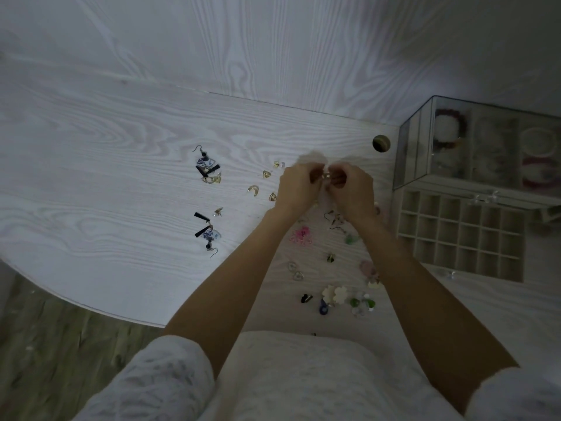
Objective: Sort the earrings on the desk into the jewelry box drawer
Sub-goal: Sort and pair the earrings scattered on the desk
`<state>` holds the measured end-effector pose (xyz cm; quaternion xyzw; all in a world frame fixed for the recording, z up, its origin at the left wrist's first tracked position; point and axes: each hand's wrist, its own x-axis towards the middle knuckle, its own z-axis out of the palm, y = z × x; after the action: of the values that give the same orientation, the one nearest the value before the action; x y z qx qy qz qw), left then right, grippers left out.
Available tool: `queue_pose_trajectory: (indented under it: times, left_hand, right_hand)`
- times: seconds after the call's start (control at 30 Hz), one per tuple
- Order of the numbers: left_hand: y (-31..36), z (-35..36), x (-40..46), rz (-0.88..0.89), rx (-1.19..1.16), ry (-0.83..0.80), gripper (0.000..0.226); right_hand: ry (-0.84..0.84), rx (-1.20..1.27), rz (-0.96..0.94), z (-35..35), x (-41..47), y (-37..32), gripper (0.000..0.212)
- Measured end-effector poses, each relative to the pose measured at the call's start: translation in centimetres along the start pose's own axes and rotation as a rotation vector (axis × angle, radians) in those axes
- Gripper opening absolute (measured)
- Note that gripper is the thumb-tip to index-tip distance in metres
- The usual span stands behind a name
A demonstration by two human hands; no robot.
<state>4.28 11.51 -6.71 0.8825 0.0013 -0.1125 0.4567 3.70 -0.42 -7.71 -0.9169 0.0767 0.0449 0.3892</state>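
Counter (121,183): pale wood grain, carrying all items listed below.

Box (485,147): clear-walled, far right, bracelets dimly visible inside. Risk: none evident from here.

Drawer (461,235): pulled out toward the near side of the box, gridded into small square cells, all apparently vacant (dim light, hard to confirm). Long axis roughly left to right. Risk: cells small and alike, so a pair easily split between two.

Left hand (296,189) and right hand (352,189): raised together over the middle of the counter, fingers (314,174) of both pinched close on one small glinting earring (326,175). Which hand bears the hold: cannot tell. Orientation and long axis of that piece: too small and too covered to tell. Risk: a slip from the pinch would likely drop it among the loose pieces below, or a backing could come off and roll.

Loose earrings, scattered left of and beneath the arms:
- black-tassel pair (208,165) and (208,233), well apart, long axes roughly near to far, hooks pointing opposite ways. Risk: hooks snagging neighbours.
- pink piece (300,235), under the wrists.
- cream flowers (334,294), near edge.
- gold crescent (253,189). Risk: swept off by a forearm.
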Motion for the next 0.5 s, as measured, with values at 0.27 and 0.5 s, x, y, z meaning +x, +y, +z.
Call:
queue_pose_trajectory:
  times: [0.27,0.5]
  left_hand:
    - [-3.2,-6.2,-3.4,0.198,0.151,0.076,0.022]
    - [-8.2,-8.8,-5.9,0.015,0.347,0.239,0.033]
  right_hand:
    - [0.077,-0.208,-0.417,-0.8,-1.1,-1.1,0.023]
    - [-0.153,-0.285,-0.494,2.4,1.6,-4.3,0.029]
